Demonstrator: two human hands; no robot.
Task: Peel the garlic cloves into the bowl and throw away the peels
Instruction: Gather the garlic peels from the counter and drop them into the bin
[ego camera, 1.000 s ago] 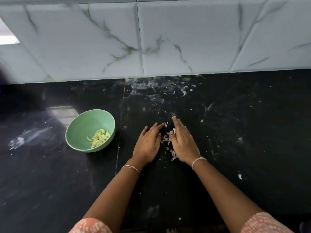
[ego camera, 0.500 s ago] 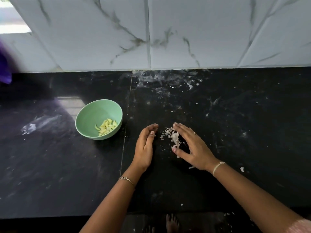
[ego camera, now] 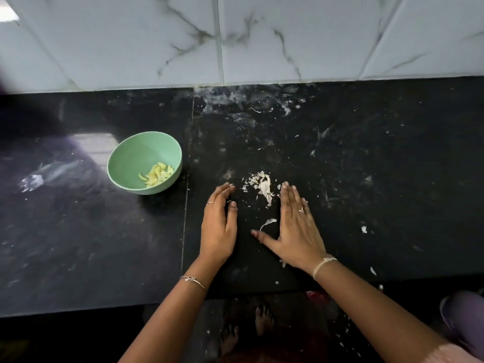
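A green bowl (ego camera: 123,163) stands on the black counter, left of centre, with several peeled yellowish garlic cloves (ego camera: 156,174) in it. A small heap of white garlic peels (ego camera: 263,186) lies on the counter between my hands. My left hand (ego camera: 218,224) stands on its edge to the left of the heap, fingers straight, holding nothing. My right hand (ego camera: 294,226) lies flat on the counter to the right of the heap, fingers straight and thumb spread out. One loose peel strip (ego camera: 268,222) lies between thumb and palm.
Stray peel bits (ego camera: 364,229) are scattered to the right on the black counter (ego camera: 366,166). A marble-tiled wall (ego camera: 235,40) rises behind. The counter's front edge runs just below my wrists; bare feet and floor show beneath it.
My hands have spread apart from the peel heap, the right one now flat and further right. The view has tilted so the counter's front edge shows.
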